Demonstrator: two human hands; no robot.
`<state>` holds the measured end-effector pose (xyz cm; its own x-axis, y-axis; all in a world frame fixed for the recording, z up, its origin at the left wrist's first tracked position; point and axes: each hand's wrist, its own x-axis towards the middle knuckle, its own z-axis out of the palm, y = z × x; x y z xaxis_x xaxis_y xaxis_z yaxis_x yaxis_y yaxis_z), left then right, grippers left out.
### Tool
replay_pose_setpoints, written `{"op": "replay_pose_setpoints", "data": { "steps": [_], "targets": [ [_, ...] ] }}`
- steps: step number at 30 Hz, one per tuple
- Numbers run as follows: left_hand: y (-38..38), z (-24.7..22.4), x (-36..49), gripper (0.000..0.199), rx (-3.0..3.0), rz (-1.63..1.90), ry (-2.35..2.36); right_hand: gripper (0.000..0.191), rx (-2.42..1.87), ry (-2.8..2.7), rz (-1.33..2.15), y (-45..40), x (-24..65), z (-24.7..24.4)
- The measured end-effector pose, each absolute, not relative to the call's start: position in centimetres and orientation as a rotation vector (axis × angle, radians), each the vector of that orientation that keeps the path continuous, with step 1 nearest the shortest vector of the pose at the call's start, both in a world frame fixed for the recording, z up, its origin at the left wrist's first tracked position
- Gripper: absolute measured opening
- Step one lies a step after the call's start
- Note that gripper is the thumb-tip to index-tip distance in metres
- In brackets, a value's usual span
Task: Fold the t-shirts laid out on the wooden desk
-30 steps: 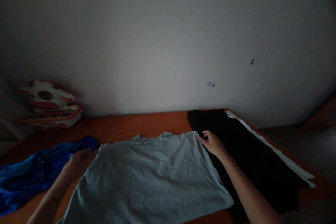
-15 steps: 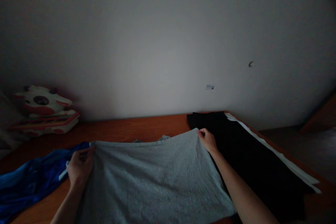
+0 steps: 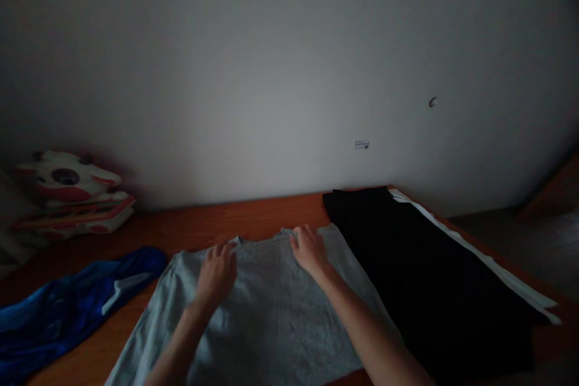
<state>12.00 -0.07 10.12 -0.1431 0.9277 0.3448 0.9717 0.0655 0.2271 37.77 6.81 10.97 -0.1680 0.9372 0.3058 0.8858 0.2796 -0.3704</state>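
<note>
A grey T-shirt (image 3: 271, 313) lies spread over the wooden table, its neckline at the far edge and light wrinkles across its front. My left hand (image 3: 218, 270) rests on its upper left part, palm down with the fingers stretched toward the far edge. On the other side of the neckline, my right hand (image 3: 310, 247) touches the upper right part, its fingers loosely bent and slightly apart. Neither hand grips the cloth visibly. My forearms cover some of the shirt, and its near end runs out of view.
Black clothing (image 3: 407, 265) lies flat to the right, with a white edge (image 3: 470, 247) under it. A blue garment (image 3: 76, 298) is bunched at the left. Behind it stands a cow-shaped toy keyboard (image 3: 76, 199). The wooden table (image 3: 226, 217) meets a pale wall (image 3: 271, 72).
Both hands have let go of the grey cloth's far corners and moved inward onto it. The raised cloth has settled, and the shirt's neckline now shows.
</note>
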Motion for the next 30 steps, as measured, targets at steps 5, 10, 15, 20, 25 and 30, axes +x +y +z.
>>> {"op": "replay_pose_setpoints", "data": {
  "steps": [5,10,15,20,25,30],
  "targets": [
    [-0.3,6.1,18.9,0.049,-2.13,-0.524,-2.096,0.045,-1.346,-2.321,0.286,2.4,31.9,8.0],
    [-0.7,5.1,17.5,0.055,-2.156,-0.426,-2.009,0.061,-1.318,-2.38,0.36,3.0,34.0,6.9],
    [-1.4,5.5,12.0,0.067,-2.074,-0.374,-2.136,0.071,-1.442,-2.363,0.297,5.1,38.1,6.8],
    [-3.3,5.5,4.0,0.067,-2.164,-0.36,-2.152,0.065,-1.318,-2.471,0.188,6.1,42.0,6.3],
    [-4.7,5.3,-0.5,0.065,-2.156,-0.342,-2.093,0.059,-1.58,-2.313,0.034,7.2,44.4,5.5],
    [-4.9,5.2,0.6,0.065,-2.069,-0.164,-2.182,0.061,-1.752,-2.195,0.001,8.1,45.6,4.6]
  ]
}}
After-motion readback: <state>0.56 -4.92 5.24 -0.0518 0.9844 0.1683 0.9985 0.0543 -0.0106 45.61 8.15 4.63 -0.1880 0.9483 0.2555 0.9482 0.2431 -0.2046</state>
